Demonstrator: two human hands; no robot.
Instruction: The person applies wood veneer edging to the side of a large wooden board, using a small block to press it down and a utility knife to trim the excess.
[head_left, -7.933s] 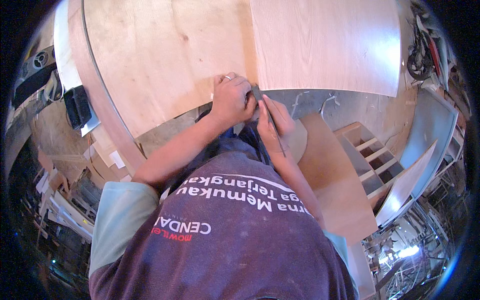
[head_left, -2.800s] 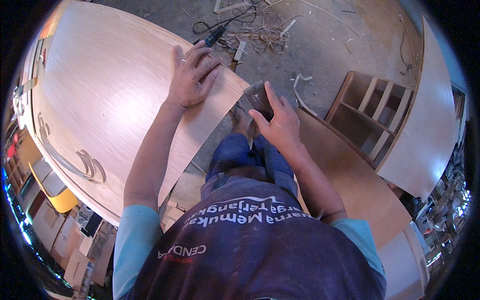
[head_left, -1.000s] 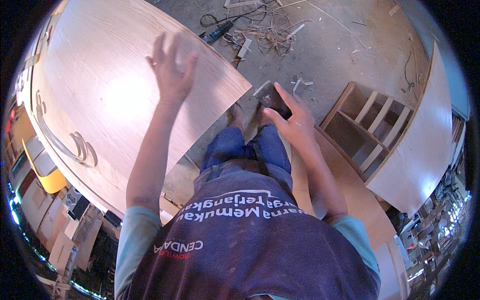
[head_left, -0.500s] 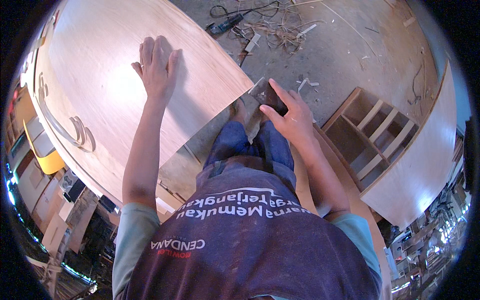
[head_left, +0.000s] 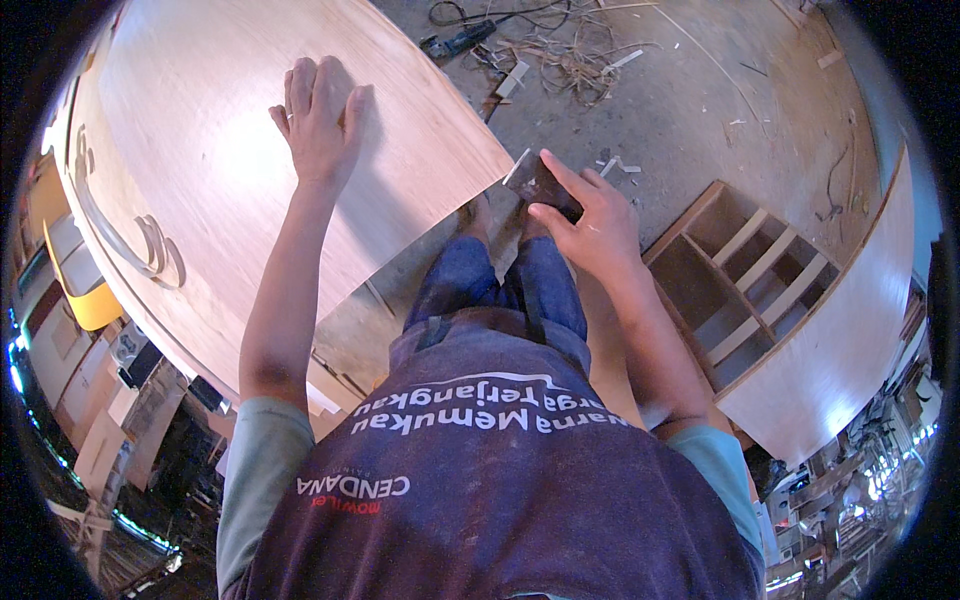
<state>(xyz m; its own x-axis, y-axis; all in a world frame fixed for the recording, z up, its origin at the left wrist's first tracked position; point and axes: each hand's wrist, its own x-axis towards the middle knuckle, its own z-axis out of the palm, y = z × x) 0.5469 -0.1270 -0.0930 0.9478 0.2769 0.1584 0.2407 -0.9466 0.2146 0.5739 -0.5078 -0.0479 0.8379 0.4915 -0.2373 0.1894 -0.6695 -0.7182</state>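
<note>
My left hand rests on the pale wooden panel, fingers stretched out and thumb apart, with a ring on one finger. Beside the panel's right corner, my right hand grips a dark flat rectangular block between thumb and fingers. A thin pale strip runs along the block's far edge, close to the panel corner. From this view I cannot tell whether the block touches the panel edge. The lower fingers of my right hand are partly hidden behind the hand.
Curled pale strips of edging lie on the panel's left side; wood shavings and a corded power tool lie on the floor ahead. To the right stands an open wooden cabinet frame with pale slats. A yellow curved piece is at far left.
The view has shifted slightly. My left hand sits a little farther up and right in the picture, still flat on the panel. My right hand keeps its grip on the block near the corner.
</note>
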